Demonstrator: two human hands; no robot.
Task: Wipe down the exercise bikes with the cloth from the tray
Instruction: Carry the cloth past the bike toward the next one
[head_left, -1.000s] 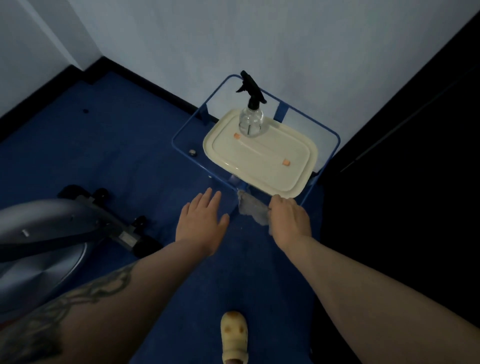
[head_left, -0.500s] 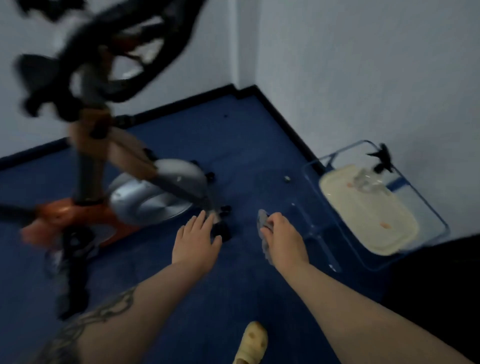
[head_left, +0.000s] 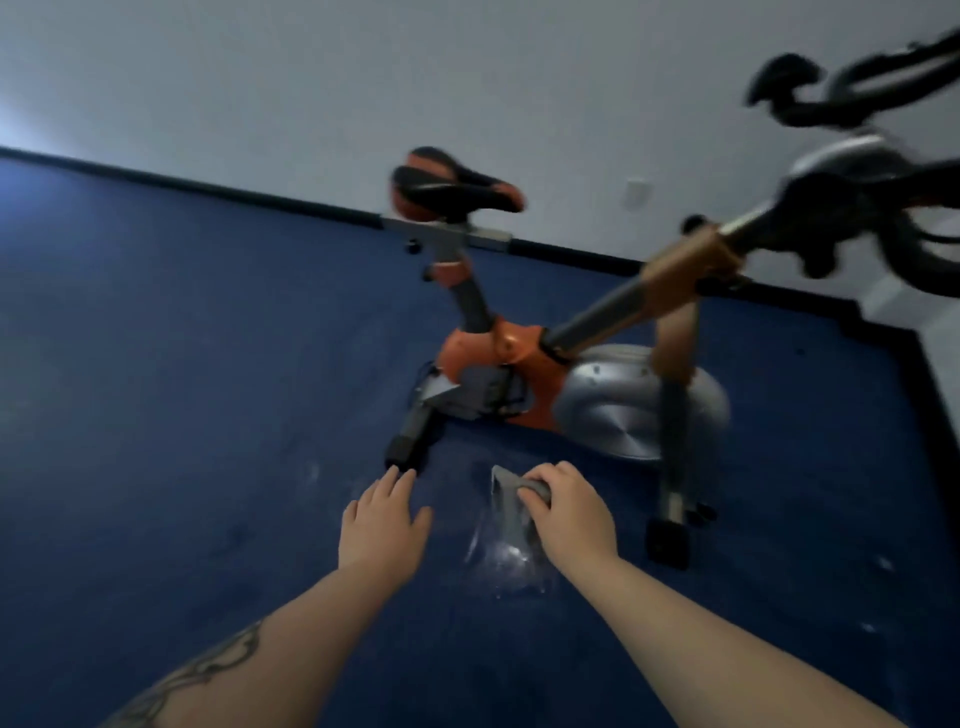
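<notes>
With the cloth (head_left: 511, 506) pinched in the curled fingers (head_left: 540, 480) of my right hand (head_left: 566, 514), clear of the floor, my left hand (head_left: 382, 525) hangs empty, fingers straight and loosely spread. Current step, as I judge it: approach. Next move: carry the cloth up to the exercise bike (head_left: 561, 364) ahead and press it against the frame or saddle (head_left: 452, 189).

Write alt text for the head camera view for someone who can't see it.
A person's right hand grips a grey cloth while the left hand is held open beside it, above blue carpet. Ahead stands an orange and silver exercise bike, blurred, against a white wall.
</notes>
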